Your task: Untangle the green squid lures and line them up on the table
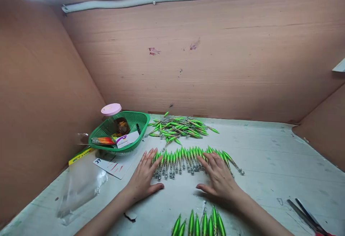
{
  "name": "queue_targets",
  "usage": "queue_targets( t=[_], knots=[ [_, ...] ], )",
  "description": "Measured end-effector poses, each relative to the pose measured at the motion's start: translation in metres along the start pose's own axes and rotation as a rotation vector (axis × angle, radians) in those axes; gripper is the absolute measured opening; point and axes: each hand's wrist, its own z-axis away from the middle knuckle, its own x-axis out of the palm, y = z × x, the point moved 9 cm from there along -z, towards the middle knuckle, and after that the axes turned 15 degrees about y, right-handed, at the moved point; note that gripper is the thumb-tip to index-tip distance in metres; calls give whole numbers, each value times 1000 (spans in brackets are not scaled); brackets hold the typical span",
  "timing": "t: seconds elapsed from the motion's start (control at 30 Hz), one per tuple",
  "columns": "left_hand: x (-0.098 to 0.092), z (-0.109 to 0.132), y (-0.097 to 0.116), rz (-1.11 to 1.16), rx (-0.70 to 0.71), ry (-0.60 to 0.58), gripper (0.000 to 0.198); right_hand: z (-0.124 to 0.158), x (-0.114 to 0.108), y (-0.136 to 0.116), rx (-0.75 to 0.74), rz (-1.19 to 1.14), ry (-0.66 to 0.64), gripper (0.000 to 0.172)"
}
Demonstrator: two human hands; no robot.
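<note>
A row of green squid jigs [183, 158] lies side by side on the white tabletop, bright tips pointing away and metal hook ends towards me. My left hand [144, 175] rests palm down at the row's left end, fingers spread and fingertips over the jigs there. At the right part of the row lies my right hand [219, 176], also open, its fingers covering several jigs. Neither hand grips anything. Behind the row sits a loose heap of the same jigs [183, 126]. Closer to me, more green jigs [204, 225] are cut off by the lower picture edge.
At the back left, a green basket [144, 130] holds a pink-lidded jar [111, 109], a pen and orange packaged pieces. A clear plastic bag [81, 189] and a marked white card [113, 167] lie nearby. Scissors [307, 216] are at the right front. Wooden panels enclose the table.
</note>
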Motion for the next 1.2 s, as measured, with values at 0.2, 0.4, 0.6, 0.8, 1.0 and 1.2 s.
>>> queue_targets(
  t=[0.2, 0.4, 0.6, 0.8, 1.0, 1.2],
  knots=[
    [22, -18, 4, 65, -43, -36, 87, -37, 51, -56, -109, 22, -64, 89],
    [31, -29, -4, 117, -24, 0, 81, -53, 62, -51, -129, 80, -42, 84],
    [35, -38, -11, 147, -27, -6, 80, -57, 67, -49, -110, 108, -40, 77],
    [15, -63, -31, 262, -186, 191, 49, -93, 54, -40, -53, 99, 33, 52],
    [34, -109, -60, 203, -487, 142, 20, -148, 90, -35, -74, 110, -64, 12],
    [37, -135, -70, 335, -557, 157, 11, -159, 101, -16, -36, 22, -21, 15]
  ],
)
